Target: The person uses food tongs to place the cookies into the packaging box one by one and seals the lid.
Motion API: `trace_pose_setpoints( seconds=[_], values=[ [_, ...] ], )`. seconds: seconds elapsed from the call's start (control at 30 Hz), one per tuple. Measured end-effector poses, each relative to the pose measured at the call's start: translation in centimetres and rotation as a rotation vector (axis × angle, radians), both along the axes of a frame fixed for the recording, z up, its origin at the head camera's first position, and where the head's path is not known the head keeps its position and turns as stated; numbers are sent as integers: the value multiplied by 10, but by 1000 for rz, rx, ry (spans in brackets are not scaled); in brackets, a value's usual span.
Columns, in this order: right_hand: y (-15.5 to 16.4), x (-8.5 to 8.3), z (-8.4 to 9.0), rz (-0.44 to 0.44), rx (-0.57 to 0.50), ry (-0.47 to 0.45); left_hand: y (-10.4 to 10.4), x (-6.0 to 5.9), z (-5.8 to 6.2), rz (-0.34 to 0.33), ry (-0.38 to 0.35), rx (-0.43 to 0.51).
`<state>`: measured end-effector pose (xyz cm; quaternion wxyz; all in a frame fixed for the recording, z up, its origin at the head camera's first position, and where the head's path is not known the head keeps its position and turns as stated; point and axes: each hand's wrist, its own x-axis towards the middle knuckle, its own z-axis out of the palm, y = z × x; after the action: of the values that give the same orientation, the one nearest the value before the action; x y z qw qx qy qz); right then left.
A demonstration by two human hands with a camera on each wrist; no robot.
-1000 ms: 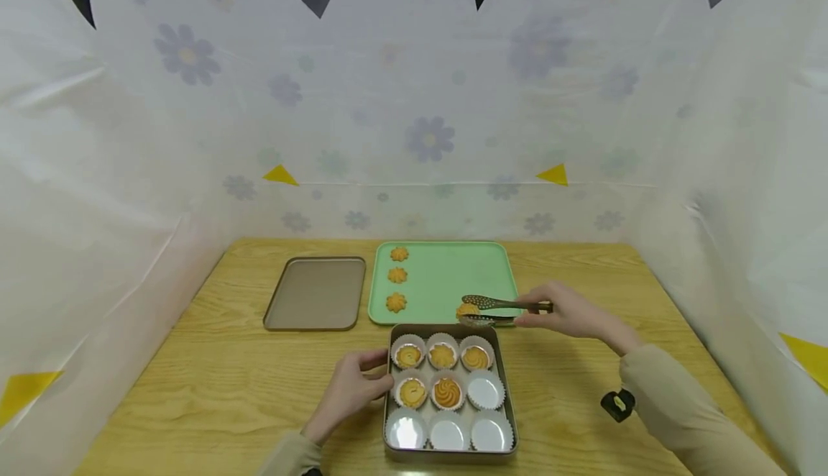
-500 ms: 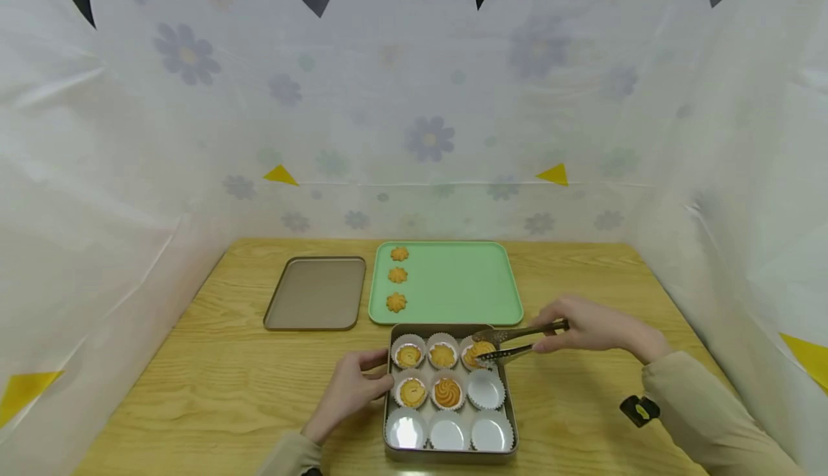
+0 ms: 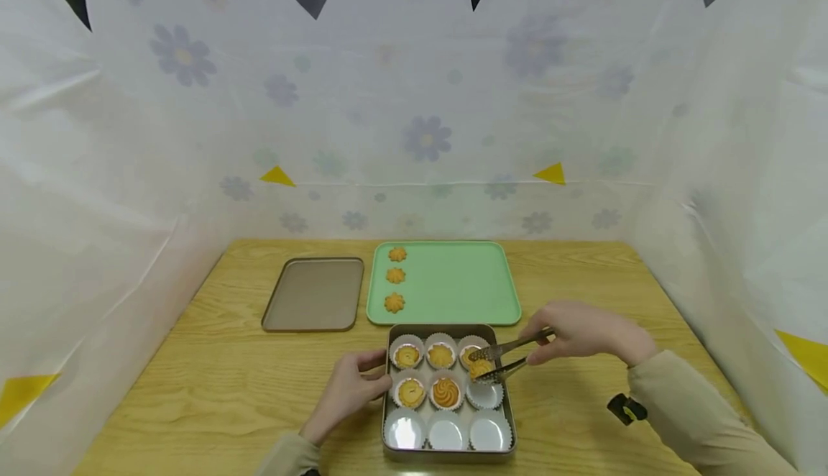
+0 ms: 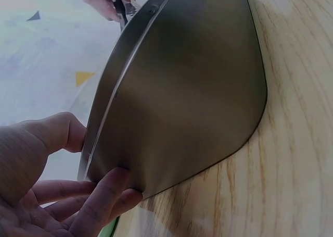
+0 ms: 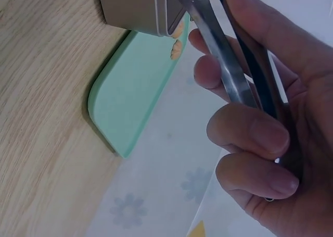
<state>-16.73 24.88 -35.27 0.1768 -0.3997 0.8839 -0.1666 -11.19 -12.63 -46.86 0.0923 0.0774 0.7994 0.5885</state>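
Right hand [image 3: 585, 332] squeezes metal tongs [image 3: 507, 359] around a ridged cookie [image 3: 481, 369]; left hand [image 3: 349, 388], fingers curled, grips the square tin [image 3: 508, 398].

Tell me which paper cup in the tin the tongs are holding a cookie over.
The right-hand cup of the middle row: the tongs hold the cookie just above it. The whole front row is also empty.

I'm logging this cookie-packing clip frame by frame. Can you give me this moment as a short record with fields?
left hand: left hand holds the tin's left edge
right hand: right hand grips tongs
tongs: pinch a cookie over the tin, middle row, right side
tin: five cookies in paper cups, four cups empty
green tray: three cookies along its left side
lid: lies left of the tray
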Motion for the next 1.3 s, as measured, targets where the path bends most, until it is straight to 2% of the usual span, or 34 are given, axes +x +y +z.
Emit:
trace_pose_setpoints(
  seconds=[0.33, 1.03, 1.3],
  values=[
    [-12, 7, 2, -27, 86, 38, 1, 1, 1, -1, -11, 5],
    [-22, 13, -2, -34, 148, 98, 1, 1, 3, -4, 10, 6],
    [-24, 15, -1, -46, 154, 94, 0, 1, 2, -7, -10, 23]
  ],
)
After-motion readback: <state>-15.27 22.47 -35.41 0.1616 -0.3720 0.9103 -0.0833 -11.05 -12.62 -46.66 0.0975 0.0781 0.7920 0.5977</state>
